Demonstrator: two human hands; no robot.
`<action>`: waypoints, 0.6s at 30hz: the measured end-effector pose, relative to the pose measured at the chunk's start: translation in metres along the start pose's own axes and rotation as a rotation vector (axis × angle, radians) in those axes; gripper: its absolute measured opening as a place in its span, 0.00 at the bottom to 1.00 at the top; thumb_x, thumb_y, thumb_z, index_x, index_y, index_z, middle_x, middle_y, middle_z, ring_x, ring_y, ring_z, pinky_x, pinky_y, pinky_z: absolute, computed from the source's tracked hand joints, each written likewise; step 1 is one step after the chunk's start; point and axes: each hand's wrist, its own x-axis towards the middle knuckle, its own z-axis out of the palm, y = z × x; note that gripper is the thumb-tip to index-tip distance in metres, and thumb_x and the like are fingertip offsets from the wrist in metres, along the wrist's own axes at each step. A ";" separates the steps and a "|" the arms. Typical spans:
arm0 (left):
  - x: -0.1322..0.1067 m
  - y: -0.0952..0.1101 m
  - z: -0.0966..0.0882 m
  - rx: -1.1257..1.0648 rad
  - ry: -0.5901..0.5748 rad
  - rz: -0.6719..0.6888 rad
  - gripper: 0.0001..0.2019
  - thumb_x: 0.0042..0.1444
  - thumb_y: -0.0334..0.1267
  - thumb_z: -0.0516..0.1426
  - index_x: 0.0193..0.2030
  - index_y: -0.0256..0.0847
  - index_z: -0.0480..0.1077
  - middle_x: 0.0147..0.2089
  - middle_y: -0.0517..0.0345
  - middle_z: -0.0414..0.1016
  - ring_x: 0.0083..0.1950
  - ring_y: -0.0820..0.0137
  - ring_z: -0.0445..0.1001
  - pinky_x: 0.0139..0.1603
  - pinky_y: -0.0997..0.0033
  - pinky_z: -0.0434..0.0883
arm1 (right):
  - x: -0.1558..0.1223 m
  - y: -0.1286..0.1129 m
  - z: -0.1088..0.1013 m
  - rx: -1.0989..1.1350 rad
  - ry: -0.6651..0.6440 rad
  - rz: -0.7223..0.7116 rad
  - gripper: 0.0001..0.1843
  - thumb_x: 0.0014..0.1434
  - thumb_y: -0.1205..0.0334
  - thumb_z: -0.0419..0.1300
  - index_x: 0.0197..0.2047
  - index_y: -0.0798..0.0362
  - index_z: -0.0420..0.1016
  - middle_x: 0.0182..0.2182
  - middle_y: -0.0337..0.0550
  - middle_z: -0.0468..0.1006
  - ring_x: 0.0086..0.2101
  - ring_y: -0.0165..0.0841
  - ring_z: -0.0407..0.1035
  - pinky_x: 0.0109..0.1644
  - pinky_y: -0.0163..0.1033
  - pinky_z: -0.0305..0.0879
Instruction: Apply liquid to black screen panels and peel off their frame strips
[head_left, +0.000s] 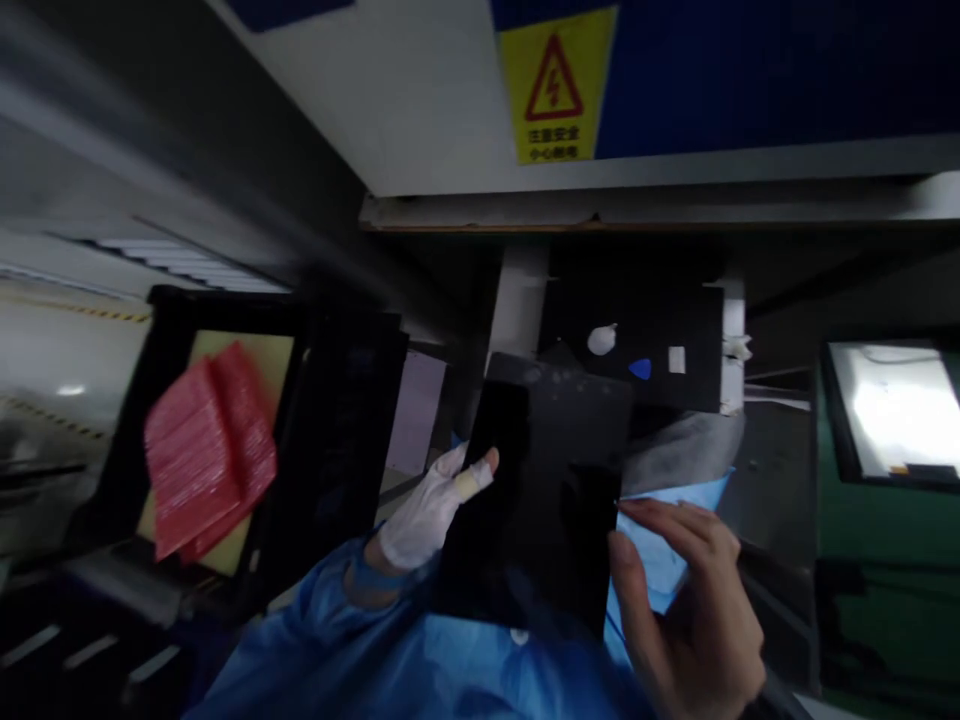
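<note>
Far left of the black panel (555, 480), a red stack of sheets (208, 445) lies on a yellow pad (262, 350) inside a black tray (169, 310). The stack is blurred. Nearer the panel, still to its left, another dark tray (345, 420) stands on edge, with a pale sheet (416, 410) just behind it.

The left hand (427, 510) wears a white glove, and a blue sleeve (337, 640) runs down from its wrist. It is closed on the panel's left edge, with one taped bare fingertip (480, 470) pressed on the dark front face.

The panel itself is held up at the middle of the view, roughly upright and tilted slightly, between both hands. Above it, high on the wall, hangs a yellow warning sign (553, 85). Just behind its top right corner is a black board (697, 330) bearing a white scrap (601, 339) and a small blue pick (640, 369).

The right hand (690, 600) is bare. Its thumb lies against the panel's lower right edge and its fingers stretch out half open, fingertips touching the right edge, so it grips the panel there. A blue cloth (667, 550) shows behind the panel, between it and this hand.

Far right of the panel, a lit screen (892, 410) glows in a dark frame.
</note>
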 end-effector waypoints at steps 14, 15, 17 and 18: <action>0.021 -0.030 0.006 -0.419 0.408 0.026 0.31 0.51 0.68 0.72 0.47 0.41 0.86 0.61 0.44 0.87 0.72 0.49 0.82 0.74 0.61 0.79 | -0.008 -0.054 0.056 -0.095 -0.352 -0.300 0.23 0.88 0.42 0.51 0.44 0.46 0.72 0.35 0.41 0.80 0.37 0.39 0.76 0.50 0.47 0.64; 0.021 -0.031 0.008 -0.419 0.410 0.033 0.32 0.51 0.68 0.72 0.47 0.41 0.86 0.62 0.43 0.87 0.74 0.48 0.81 0.77 0.59 0.78 | -0.010 -0.059 0.062 -0.135 -0.351 -0.304 0.22 0.89 0.46 0.49 0.43 0.46 0.71 0.34 0.41 0.79 0.36 0.39 0.74 0.50 0.47 0.64; 0.019 -0.029 0.013 -0.407 0.435 0.043 0.32 0.50 0.70 0.71 0.46 0.41 0.87 0.60 0.42 0.88 0.72 0.46 0.82 0.79 0.55 0.77 | -0.012 -0.065 0.071 -0.192 -0.349 -0.314 0.20 0.89 0.55 0.47 0.41 0.46 0.69 0.32 0.39 0.77 0.34 0.39 0.72 0.48 0.47 0.62; 0.019 -0.027 0.015 -0.402 0.451 0.043 0.32 0.48 0.70 0.72 0.44 0.41 0.87 0.58 0.42 0.89 0.71 0.45 0.83 0.79 0.54 0.77 | -0.012 -0.066 0.074 -0.199 -0.353 -0.318 0.20 0.88 0.59 0.46 0.41 0.45 0.68 0.32 0.39 0.76 0.34 0.39 0.71 0.48 0.47 0.61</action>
